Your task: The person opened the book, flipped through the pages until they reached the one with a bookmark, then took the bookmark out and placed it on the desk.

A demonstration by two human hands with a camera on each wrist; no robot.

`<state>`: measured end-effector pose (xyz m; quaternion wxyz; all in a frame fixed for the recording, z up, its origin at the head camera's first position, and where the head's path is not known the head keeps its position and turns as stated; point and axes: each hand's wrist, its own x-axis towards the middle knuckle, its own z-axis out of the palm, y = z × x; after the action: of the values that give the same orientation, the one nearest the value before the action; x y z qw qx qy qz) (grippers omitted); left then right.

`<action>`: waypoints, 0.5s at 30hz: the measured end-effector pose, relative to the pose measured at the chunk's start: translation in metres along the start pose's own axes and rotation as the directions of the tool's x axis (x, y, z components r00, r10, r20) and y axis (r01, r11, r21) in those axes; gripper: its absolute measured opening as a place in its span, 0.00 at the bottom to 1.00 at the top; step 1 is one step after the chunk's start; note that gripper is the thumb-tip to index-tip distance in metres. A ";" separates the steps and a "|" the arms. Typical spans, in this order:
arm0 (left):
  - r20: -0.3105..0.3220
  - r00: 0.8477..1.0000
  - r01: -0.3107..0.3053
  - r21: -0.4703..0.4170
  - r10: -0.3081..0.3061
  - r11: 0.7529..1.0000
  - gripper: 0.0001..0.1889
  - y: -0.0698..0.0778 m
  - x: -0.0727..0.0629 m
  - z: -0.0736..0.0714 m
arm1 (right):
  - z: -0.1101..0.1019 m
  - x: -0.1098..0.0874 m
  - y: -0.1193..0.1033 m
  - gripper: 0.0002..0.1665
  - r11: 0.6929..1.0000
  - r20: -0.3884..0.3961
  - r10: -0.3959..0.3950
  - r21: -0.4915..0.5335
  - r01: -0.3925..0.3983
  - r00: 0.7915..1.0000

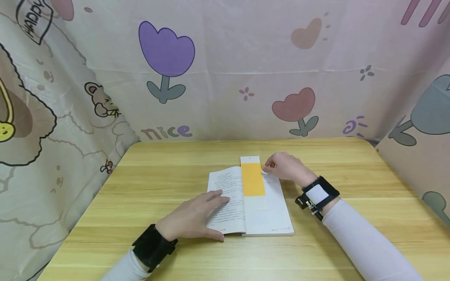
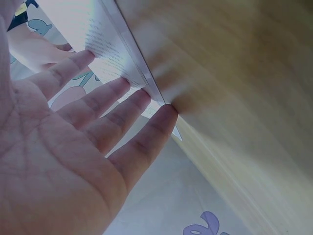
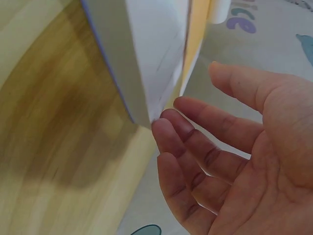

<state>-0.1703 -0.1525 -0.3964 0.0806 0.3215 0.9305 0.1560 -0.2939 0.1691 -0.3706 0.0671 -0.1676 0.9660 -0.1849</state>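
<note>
An open book (image 1: 275,214) lies on the wooden table. Along its inner fold, on the right-hand page, rests a bookmark (image 1: 253,179), orange with a white top end that has a small hole and sticks out past the book's upper edge. My left hand (image 1: 195,216) is at the left page, fingers spread and fairly straight over it; in the left wrist view the fingertips (image 2: 168,111) reach the page's edge. At the book's top right corner, beside the bookmark, is my right hand (image 1: 288,168), its fingers loosely bent and its thumb apart from them in the right wrist view.
The table (image 1: 168,171) extends around the book on all sides. Behind it hangs a printed cloth (image 1: 225,50) with flowers and lettering, and more cloth stands at the left and right. Each wrist wears a black strap (image 1: 152,248).
</note>
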 end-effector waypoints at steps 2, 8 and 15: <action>0.001 1.000 0.002 0.005 -0.002 1.000 0.54 0.000 0.000 0.001 | 0.001 0.003 0.002 0.18 1.000 0.006 0.008 0.004 -0.008 1.000; -0.006 1.000 -0.003 0.012 0.003 1.000 0.54 -0.001 0.000 0.002 | 0.004 0.009 0.004 0.17 1.000 0.027 0.006 0.026 -0.007 1.000; -0.015 1.000 -0.023 0.021 0.024 1.000 0.53 -0.003 0.000 0.002 | 0.006 0.015 0.001 0.15 0.997 0.051 -0.008 0.077 0.004 0.999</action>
<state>-0.1714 -0.1544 -0.3995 0.0681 0.3320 0.9288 0.1497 -0.3071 0.1623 -0.3779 0.0979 -0.1725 0.9556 -0.2177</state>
